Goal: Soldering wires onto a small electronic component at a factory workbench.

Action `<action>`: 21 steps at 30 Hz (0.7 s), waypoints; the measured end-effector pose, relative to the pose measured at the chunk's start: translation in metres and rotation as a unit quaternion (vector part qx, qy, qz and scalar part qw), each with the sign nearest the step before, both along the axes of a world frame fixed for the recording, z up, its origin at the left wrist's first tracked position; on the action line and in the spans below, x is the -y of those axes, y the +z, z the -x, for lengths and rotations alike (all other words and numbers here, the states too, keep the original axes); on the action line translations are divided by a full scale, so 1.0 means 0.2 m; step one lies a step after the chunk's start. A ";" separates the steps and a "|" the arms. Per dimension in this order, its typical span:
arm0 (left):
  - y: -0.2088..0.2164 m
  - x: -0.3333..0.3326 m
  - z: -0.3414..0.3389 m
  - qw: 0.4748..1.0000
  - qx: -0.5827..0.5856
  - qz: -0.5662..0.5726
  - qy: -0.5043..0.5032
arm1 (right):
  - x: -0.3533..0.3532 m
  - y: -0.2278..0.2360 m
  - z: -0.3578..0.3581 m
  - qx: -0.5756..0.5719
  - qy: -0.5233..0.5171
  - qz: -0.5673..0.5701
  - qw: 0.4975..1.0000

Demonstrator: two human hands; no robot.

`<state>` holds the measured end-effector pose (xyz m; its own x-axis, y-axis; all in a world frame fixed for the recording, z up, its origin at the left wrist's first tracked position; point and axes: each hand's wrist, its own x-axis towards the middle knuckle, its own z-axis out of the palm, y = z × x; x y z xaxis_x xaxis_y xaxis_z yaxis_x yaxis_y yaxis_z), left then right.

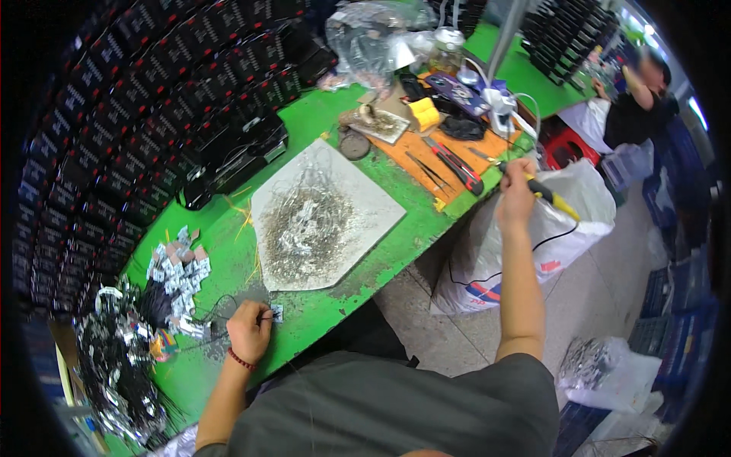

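Note:
My left hand (250, 332) is closed near the front edge of the green table (365, 263). Its fingers pinch a thin black wire, beside a small silvery square piece (277, 313) on the tabletop. A dark red bead bracelet circles that wrist. Out to the right, my right hand (518, 192) grips a soldering iron (562, 204) with a black and yellow handle. The iron's front end points left, over the orange board's (407, 161) right side. From the handle a black cord hangs across a white woven sack. Between the hands lies a whitish board (365, 221) covered with solder scraps.
Black boxed units (129, 99) are stacked along the left. Silvery pieces (180, 270) and bundled black wires (118, 365) lie at the table's left. Tweezers (429, 169) and a red utility knife (457, 166) rest on the orange board. A person (643, 103) sits at the far right.

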<state>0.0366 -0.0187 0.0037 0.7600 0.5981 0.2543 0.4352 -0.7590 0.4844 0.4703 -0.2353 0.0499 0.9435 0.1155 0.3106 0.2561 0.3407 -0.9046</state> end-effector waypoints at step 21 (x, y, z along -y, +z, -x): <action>0.05 -0.03 0.01 0.998 0.019 0.054 0.021 | -1.13 -0.20 -0.18 -0.082 0.145 0.146 0.975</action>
<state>0.0341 -0.0129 0.0127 0.7247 0.6544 0.2160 0.4447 -0.6835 0.5788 0.5071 -0.0101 0.0090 0.8924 0.4455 0.0716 0.0305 0.0987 -0.9946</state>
